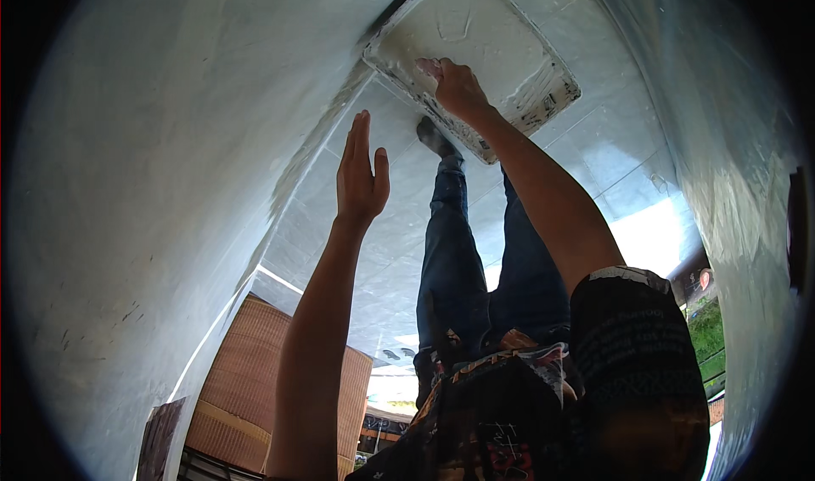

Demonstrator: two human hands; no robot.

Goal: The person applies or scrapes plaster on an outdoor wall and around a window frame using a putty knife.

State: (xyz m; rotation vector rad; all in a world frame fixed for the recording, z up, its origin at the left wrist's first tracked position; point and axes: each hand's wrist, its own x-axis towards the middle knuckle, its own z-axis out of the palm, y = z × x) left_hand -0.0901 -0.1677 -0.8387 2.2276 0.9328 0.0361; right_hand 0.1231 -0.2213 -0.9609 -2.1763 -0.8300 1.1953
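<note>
A shallow rectangular tray (556,101) with a stained rim lies on the tiled floor ahead of me, holding a pale, creamy wet material (497,35). Over its near left part, my right hand (463,90) is closed around a small pinkish thing (429,67); its kind is hard to make out. My left hand (363,175) is raised at the left, holding nothing, with its fingers stretched out and the thumb apart. It is nearest the pale wall and apart from the tray.
A smooth pale wall (170,158) rises along the left. Translucent plastic sheeting (722,141) hangs at the right. My foot (437,137) stands on the grey tiled floor (382,260) close to the tray's near edge. A brown ribbed cardboard-like panel (238,388) is at the lower left.
</note>
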